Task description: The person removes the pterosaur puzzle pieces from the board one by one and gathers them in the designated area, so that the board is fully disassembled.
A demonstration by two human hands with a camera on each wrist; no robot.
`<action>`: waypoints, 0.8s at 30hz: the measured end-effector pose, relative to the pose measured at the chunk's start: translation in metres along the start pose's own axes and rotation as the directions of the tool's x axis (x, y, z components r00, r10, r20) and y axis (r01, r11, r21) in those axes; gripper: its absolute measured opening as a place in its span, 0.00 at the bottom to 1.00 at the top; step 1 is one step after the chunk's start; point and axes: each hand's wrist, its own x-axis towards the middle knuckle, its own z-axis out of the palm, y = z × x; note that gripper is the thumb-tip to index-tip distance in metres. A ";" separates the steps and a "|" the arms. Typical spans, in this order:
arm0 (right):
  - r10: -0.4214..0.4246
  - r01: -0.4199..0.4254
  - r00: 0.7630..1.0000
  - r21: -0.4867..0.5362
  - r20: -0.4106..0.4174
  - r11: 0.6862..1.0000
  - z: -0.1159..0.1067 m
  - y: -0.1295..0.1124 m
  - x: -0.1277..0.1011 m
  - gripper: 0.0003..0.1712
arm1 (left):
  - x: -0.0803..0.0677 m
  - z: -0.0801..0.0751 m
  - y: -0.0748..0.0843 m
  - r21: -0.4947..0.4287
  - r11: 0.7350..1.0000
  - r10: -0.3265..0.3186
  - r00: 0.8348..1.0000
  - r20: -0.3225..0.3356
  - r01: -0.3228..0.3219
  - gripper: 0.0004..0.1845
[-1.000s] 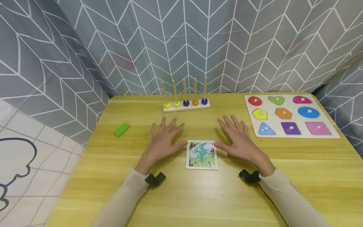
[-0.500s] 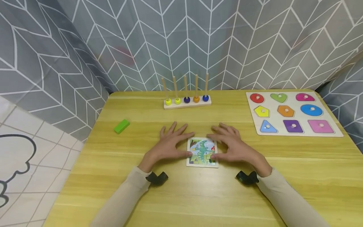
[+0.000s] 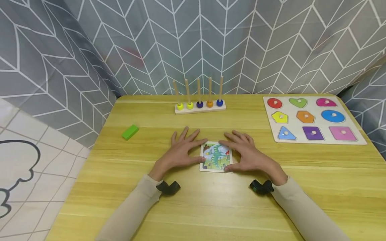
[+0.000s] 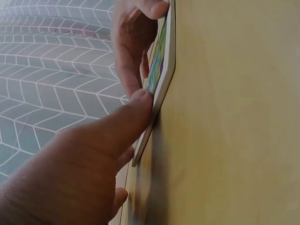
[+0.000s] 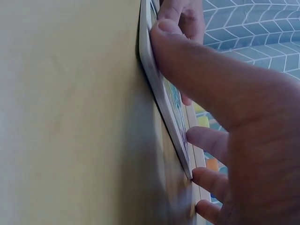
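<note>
A small square dinosaur jigsaw puzzle (image 3: 216, 155) in a pale frame lies mid-table in the head view. My left hand (image 3: 182, 152) touches its left side, the thumb on the rim and the index fingertip by the far left corner. On the opposite side, my right hand (image 3: 248, 154) has its thumb at the near right corner and its index finger over the far right corner. The left wrist view shows the left thumb (image 4: 126, 119) against the puzzle's edge. The right thumb (image 5: 187, 61) presses the rim in the right wrist view. Remaining fingers spread loosely past the puzzle.
Behind the puzzle stands a peg counting rack (image 3: 200, 107) with coloured beads. A green block (image 3: 130, 132) lies to the left. A knobbed shape board (image 3: 315, 120) fills the table's far right. A patterned curtain (image 3: 205, 43) hangs beyond the back edge of the wooden table (image 3: 211, 207).
Both hands came inward from beside the puzzle and settled on its sides. Since half a second ago, the puzzle has slid slightly away from the person.
</note>
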 end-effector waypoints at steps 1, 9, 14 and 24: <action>0.001 -0.001 1.000 -0.002 -0.002 1.000 0.000 0.001 0.001 0.56 | 0.000 0.001 0.000 0.001 1.000 -0.001 1.000 -0.014 0.001 0.37; 0.016 -0.017 0.999 -0.024 -0.036 1.000 0.000 0.002 0.004 0.55 | 0.001 0.006 -0.001 -0.029 0.999 -0.021 0.992 -0.123 0.018 0.31; 0.025 -0.027 0.998 -0.035 -0.058 0.999 0.001 0.002 0.005 0.52 | 0.001 0.009 -0.001 -0.047 0.999 -0.032 0.988 -0.151 0.025 0.30; 0.049 -0.055 0.994 -0.056 -0.102 0.997 0.002 0.004 0.006 0.50 | 0.004 0.010 -0.001 -0.076 0.997 -0.028 0.977 -0.210 0.012 0.21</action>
